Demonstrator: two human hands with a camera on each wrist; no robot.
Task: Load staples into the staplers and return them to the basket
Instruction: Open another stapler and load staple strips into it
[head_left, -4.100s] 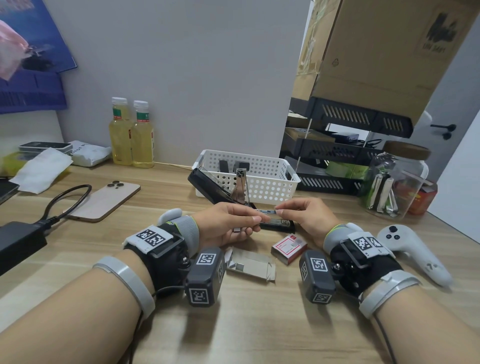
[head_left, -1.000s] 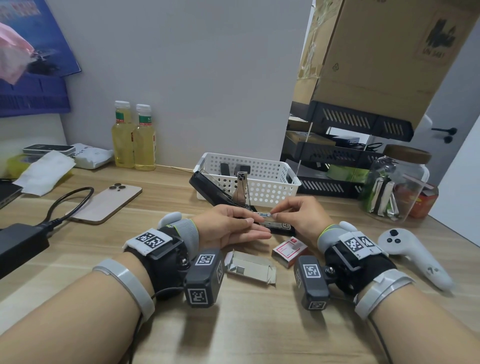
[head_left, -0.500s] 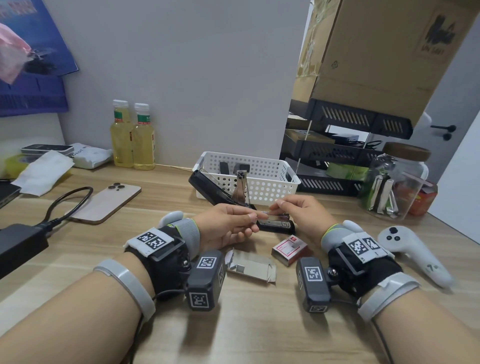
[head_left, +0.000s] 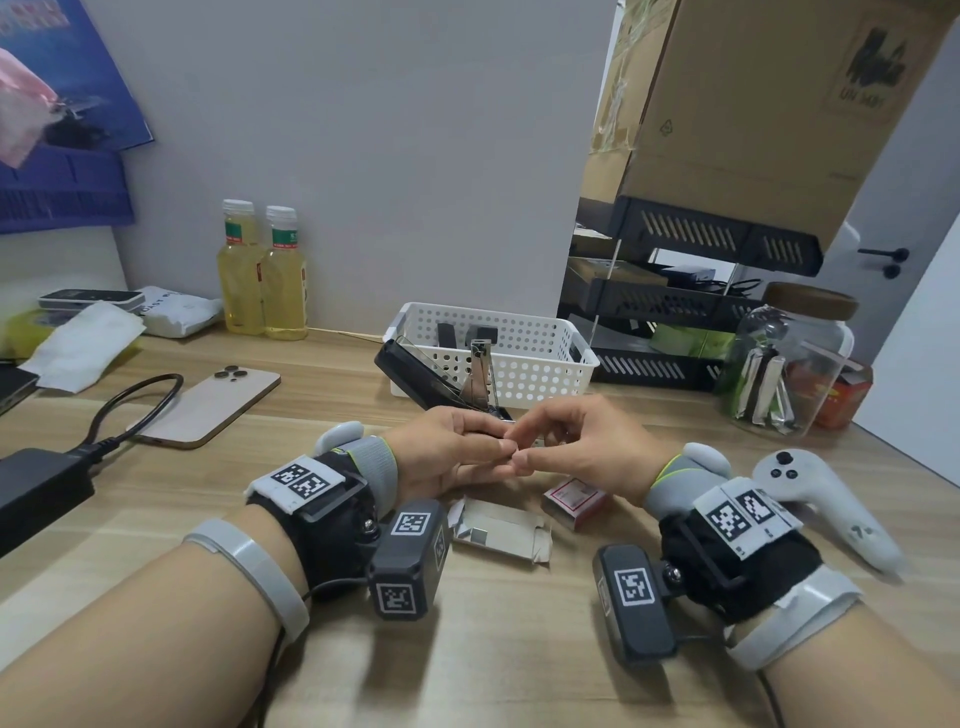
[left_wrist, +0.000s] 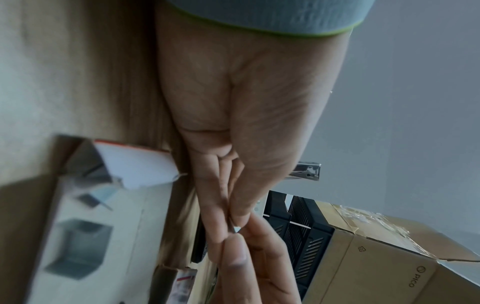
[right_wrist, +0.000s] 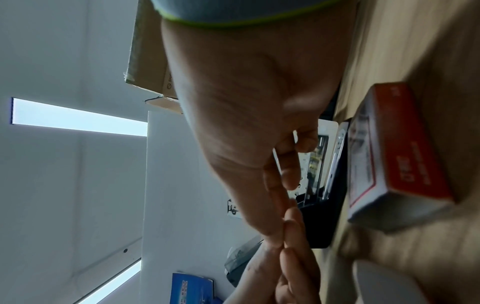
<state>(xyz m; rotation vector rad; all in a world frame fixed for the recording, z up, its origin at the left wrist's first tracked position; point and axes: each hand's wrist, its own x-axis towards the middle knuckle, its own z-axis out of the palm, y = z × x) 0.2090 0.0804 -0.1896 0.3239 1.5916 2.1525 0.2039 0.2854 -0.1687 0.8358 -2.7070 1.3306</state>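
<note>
The black stapler (head_left: 410, 376) lies open in front of the white basket (head_left: 519, 358), its metal pusher standing upright. Just in front of it my left hand (head_left: 493, 454) and right hand (head_left: 530, 447) meet fingertip to fingertip. Each pinches thumb against fingers on a thin staple strip that is almost hidden between them. The left wrist view shows my left hand (left_wrist: 231, 218) with thumb pressed flat to the fingers. In the right wrist view my right hand (right_wrist: 279, 232) pinches beside the stapler (right_wrist: 319, 222). The red staple box (head_left: 574, 501) and its opened cardboard sleeve (head_left: 501, 532) lie below my hands.
A white controller (head_left: 826, 499) lies right of my right wrist, with a glass jar (head_left: 789, 364) behind it. Black shelf trays (head_left: 670, 312) stand right of the basket. A phone (head_left: 208, 405), a black power adapter (head_left: 36, 488) and two bottles (head_left: 262, 275) are on the left.
My hands have drawn together and come slightly off the stapler toward me. The staple strip that showed between them over the stapler is now covered by my fingertips.
</note>
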